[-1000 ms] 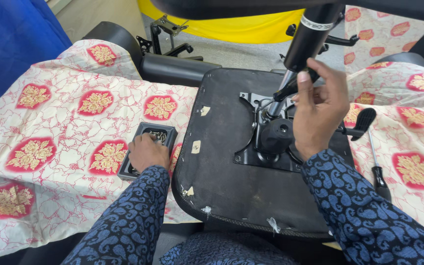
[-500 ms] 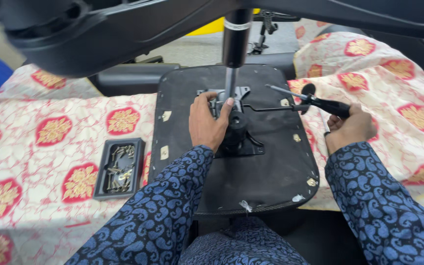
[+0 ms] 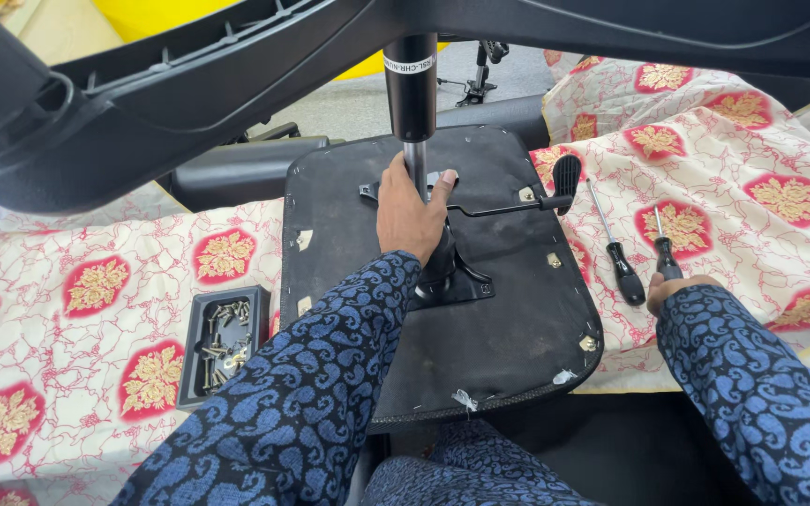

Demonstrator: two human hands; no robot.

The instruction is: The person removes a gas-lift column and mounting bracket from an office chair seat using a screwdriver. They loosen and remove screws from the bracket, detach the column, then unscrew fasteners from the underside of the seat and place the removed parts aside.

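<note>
A black chair seat (image 3: 517, 328) lies upside down in front of me, with a metal mechanism plate (image 3: 457, 281) bolted at its middle. My left hand (image 3: 410, 211) is closed around the gas lift column (image 3: 412, 94) where it enters the plate. My right hand (image 3: 675, 287) sits at the seat's right edge, mostly hidden by my sleeve. Its fingers are curled on the handle end of a short screwdriver (image 3: 665, 251). A longer screwdriver (image 3: 622, 267) lies loose just left of it. The chair's black star base (image 3: 189, 84) looms across the top, near the camera.
A black tray of several screws (image 3: 222, 342) rests on the patterned cloth (image 3: 96, 290) left of the seat. A lever with a paddle end (image 3: 564, 173) sticks out to the right of the plate. A black armrest (image 3: 236, 173) lies behind the seat.
My right hand has dropped to the cloth at the right, and the long screwdriver it held now lies loose there. My left hand stays on the column. The view has shifted left.
</note>
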